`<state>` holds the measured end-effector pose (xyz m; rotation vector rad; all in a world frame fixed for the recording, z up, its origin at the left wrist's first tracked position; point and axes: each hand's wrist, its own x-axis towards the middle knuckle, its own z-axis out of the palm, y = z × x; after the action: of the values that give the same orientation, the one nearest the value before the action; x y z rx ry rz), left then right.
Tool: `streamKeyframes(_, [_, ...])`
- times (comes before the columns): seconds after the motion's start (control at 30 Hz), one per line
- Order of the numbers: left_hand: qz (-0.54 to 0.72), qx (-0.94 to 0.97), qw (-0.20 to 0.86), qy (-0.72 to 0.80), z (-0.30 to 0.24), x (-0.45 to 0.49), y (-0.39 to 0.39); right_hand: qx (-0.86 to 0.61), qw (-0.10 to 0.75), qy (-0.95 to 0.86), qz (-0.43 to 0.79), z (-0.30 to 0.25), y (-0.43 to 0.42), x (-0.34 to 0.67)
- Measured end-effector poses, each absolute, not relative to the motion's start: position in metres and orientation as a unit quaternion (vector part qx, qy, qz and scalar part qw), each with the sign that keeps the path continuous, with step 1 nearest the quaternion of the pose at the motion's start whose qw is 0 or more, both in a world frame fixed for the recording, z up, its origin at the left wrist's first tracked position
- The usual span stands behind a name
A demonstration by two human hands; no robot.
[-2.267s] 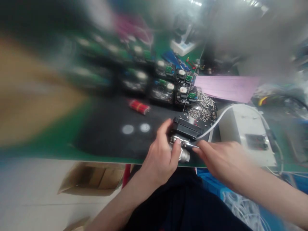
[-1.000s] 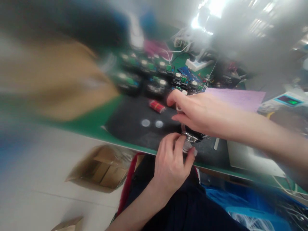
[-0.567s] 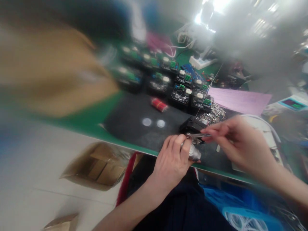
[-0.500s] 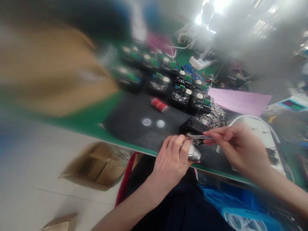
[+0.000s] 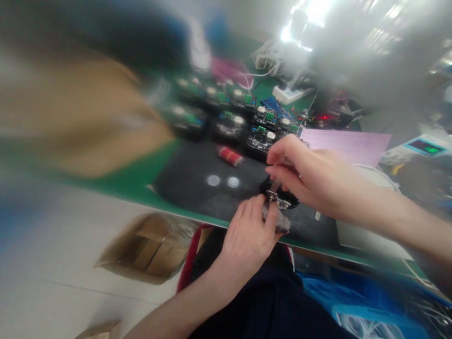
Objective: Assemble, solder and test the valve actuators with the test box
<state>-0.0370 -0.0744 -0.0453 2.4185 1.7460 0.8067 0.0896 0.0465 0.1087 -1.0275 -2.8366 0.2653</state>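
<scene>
My left hand [image 5: 249, 230] is closed around a silver metal connector [image 5: 278, 220] fixed to a small black module [image 5: 282, 195] at the near edge of the black mat [image 5: 197, 188]. My right hand [image 5: 303, 172] reaches over the module from the right. Its fingers pinch a thin flat metal tool [image 5: 273, 188] whose end sits at the connector. The module is mostly hidden under that hand.
Rows of black circuit modules [image 5: 261, 136] with green terminals stand at the back of the mat, near a red part [image 5: 229, 155] and two white discs [image 5: 223, 181]. A pink sheet [image 5: 349, 139] lies to the right. An open cardboard box [image 5: 148, 249] sits on the floor below the green bench.
My right hand has swung the flat tool up and leftward, from lying level at the right to pointing down over the module. My left hand has kept its grip on the connector.
</scene>
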Motion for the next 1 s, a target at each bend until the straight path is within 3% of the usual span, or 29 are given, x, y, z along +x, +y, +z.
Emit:
streamKeyframes(0.27, [0.158, 0.842, -0.037, 0.514, -0.033, -0.050, -0.066, -0.267, -0.018, -0.956, 0.117, 0.101, 0.061, 0.065])
streamKeyframes(0.57, [0.256, 0.852, -0.071, 0.451, -0.057, -0.061, -0.055, -0.349, 0.114, -0.919, 0.141, 0.086, 0.033, 0.113])
streamKeyframes(0.73, [0.292, 0.846, -0.061, 0.443, -0.067, -0.061, -0.053, -0.426, 0.242, -0.845, 0.217, 0.051, 0.006, 0.145])
streamKeyframes(0.87, [0.287, 0.850, -0.068, 0.437, -0.068, -0.064, -0.053, -0.451, 0.249, -0.821, 0.247, 0.042, 0.000, 0.150])
streamKeyframes(1.0, [0.252, 0.855, -0.054, 0.450, -0.062, -0.066, -0.053, -0.452, 0.241, -0.837, 0.192, 0.067, 0.010, 0.130])
